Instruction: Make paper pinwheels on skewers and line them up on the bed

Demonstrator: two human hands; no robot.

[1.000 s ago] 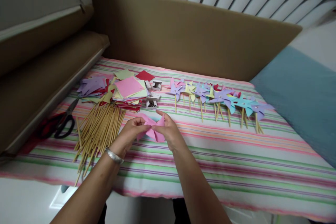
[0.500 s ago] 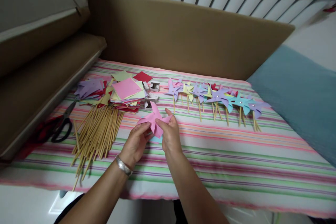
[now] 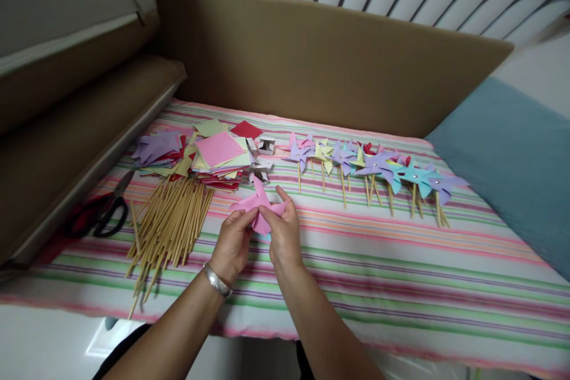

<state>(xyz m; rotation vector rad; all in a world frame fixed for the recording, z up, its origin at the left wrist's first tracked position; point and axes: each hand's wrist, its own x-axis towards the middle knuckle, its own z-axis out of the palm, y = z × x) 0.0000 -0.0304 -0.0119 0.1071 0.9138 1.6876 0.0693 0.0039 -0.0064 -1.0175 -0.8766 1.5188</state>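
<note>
A pink paper pinwheel [image 3: 260, 197] with folded blades is pinched between both my hands, above the striped cloth. My left hand [image 3: 234, 243], a silver bangle at its wrist, grips the lower left of it, thumb on the paper. On the right side my right hand [image 3: 285, 231] presses its thumb near the centre, index finger raised behind. A bit of light blue paper [image 3: 262, 237] shows below the pinwheel, partly hidden by my hands. Just beyond lie small open boxes [image 3: 266, 145] and stacked paper squares [image 3: 218, 150].
Wooden sticks [image 3: 171, 225] lie bundled left of my hands, with black-handled scissors [image 3: 109, 214] beside them. Cut papers [image 3: 155, 148] pile up behind. Finished pinwheels on sticks [image 3: 374, 164] form a row at right. A brown board [image 3: 312, 59] stands along the back; cushions [image 3: 89, 95] are at left.
Both thumbs have come closer together over the pinwheel's centre, and its lower blade is more covered. The whole view has shifted slightly; the other things have stayed in place.
</note>
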